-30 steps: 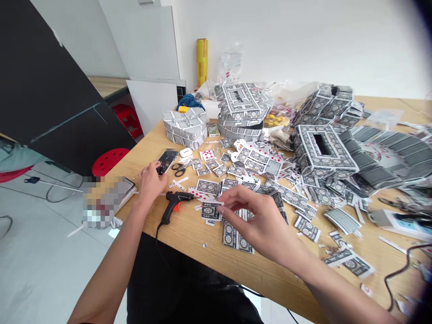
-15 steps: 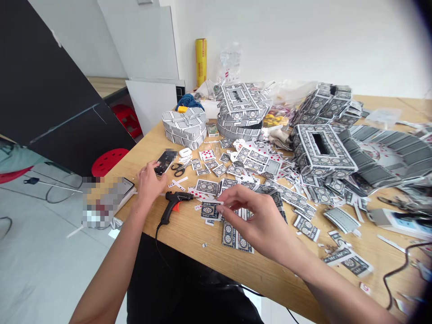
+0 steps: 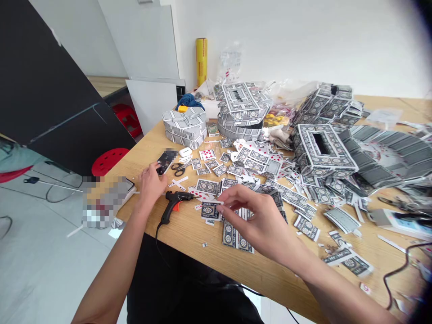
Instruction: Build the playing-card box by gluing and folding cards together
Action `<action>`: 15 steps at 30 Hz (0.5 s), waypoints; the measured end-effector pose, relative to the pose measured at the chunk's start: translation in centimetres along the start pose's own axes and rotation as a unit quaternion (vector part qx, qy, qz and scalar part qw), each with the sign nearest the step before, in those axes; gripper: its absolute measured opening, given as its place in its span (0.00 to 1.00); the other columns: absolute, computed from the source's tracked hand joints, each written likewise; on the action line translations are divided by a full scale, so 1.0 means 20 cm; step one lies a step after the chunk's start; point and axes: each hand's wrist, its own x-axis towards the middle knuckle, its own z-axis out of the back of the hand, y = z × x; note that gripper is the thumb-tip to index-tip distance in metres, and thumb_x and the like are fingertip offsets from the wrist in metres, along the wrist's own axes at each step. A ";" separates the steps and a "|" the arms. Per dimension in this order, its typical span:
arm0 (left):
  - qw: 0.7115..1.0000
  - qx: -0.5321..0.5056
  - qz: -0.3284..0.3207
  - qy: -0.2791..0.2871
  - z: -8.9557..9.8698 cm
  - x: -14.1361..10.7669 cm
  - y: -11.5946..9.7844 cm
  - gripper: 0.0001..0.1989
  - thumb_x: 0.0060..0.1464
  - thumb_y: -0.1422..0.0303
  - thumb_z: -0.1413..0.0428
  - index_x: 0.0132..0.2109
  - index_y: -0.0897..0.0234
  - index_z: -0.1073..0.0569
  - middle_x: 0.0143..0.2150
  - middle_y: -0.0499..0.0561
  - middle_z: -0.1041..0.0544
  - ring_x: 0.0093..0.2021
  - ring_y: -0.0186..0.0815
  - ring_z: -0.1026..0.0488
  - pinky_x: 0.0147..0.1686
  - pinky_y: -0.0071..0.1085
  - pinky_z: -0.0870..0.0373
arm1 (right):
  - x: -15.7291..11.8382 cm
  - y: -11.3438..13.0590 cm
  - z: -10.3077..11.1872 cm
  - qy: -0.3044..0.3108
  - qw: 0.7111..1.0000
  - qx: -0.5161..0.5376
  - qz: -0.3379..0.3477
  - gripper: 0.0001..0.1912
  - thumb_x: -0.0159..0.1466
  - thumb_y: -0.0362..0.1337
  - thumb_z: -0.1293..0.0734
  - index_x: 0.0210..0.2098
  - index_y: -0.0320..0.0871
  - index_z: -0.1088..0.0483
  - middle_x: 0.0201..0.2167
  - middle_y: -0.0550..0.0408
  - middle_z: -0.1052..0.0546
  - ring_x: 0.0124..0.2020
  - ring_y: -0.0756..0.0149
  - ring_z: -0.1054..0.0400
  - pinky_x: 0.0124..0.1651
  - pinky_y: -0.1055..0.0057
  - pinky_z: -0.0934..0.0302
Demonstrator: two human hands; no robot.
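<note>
My right hand point(image 3: 253, 218) pinches the edge of a small patterned card piece point(image 3: 210, 210) between thumb and fingertips. Below and behind that hand lie more joined card pieces point(image 3: 236, 236). My left hand point(image 3: 150, 182) rests at the table's left side with its fingers apart, the fingertips on the near edge of a phone point(image 3: 166, 161). A black glue gun point(image 3: 173, 204) with an orange trigger lies between my hands, its nozzle toward the card piece. Black scissors point(image 3: 178, 169) are right of the phone.
Heart-shaped box point(image 3: 185, 127), stacked card boxes point(image 3: 241, 108) and a box with a slot point(image 3: 324, 150) stand farther back. Cut cards point(image 3: 256, 159) are scattered mid-table. A power strip point(image 3: 401, 222) and a cable lie at the right. The glue gun's cord hangs over the front edge.
</note>
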 end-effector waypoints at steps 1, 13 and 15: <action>1.000 -0.001 -0.002 0.003 -0.01 0.00 0.00 0.25 0.61 0.69 0.44 0.64 0.67 0.32 0.63 0.64 0.19 0.67 0.60 0.26 0.69 0.60 0.36 | 0.00 0.00 0.00 0.001 1.000 -0.001 0.000 0.03 0.71 0.36 0.30 0.44 0.46 0.24 0.35 0.59 0.16 0.37 0.67 0.19 0.43 0.70 0.28; 1.000 -0.014 -0.025 0.010 -0.05 0.01 0.01 0.25 0.60 0.70 0.42 0.64 0.65 0.31 0.65 0.64 0.21 0.69 0.56 0.28 0.71 0.57 0.38 | 0.00 -0.01 0.00 0.005 1.000 0.007 -0.003 0.04 0.71 0.36 0.30 0.45 0.46 0.24 0.36 0.59 0.15 0.38 0.68 0.19 0.43 0.70 0.27; 1.000 -0.014 -0.025 0.009 -0.05 0.01 0.01 0.25 0.60 0.70 0.42 0.64 0.65 0.31 0.65 0.64 0.21 0.69 0.57 0.28 0.71 0.58 0.38 | 0.00 -0.01 0.00 0.003 1.000 0.005 -0.003 0.04 0.71 0.36 0.30 0.45 0.46 0.24 0.36 0.59 0.15 0.38 0.68 0.20 0.44 0.69 0.27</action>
